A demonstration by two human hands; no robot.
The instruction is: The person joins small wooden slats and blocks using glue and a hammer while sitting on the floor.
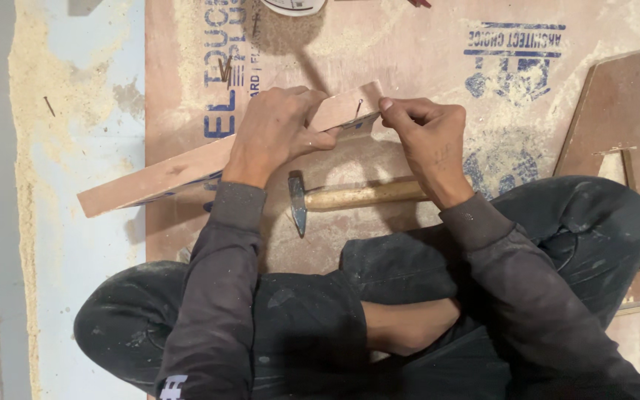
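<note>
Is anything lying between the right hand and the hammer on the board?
Nothing visible does. The hammer lies on the plywood sheet directly under the right hand, whose wrist covers the handle's end. That hand pinches a nail at the wooden strip, which the left hand grips.

Hammer point(350, 197) lies on plywood sheet point(424, 67), below strip point(187, 167).

The hammer point(350, 197) handle's far end is hidden under the right hand point(431, 144). At the top edge, a round white container point(292, 6) is cut off. The nail point(358, 108) in the wooden strip point(187, 167) is too small to make out.
</note>
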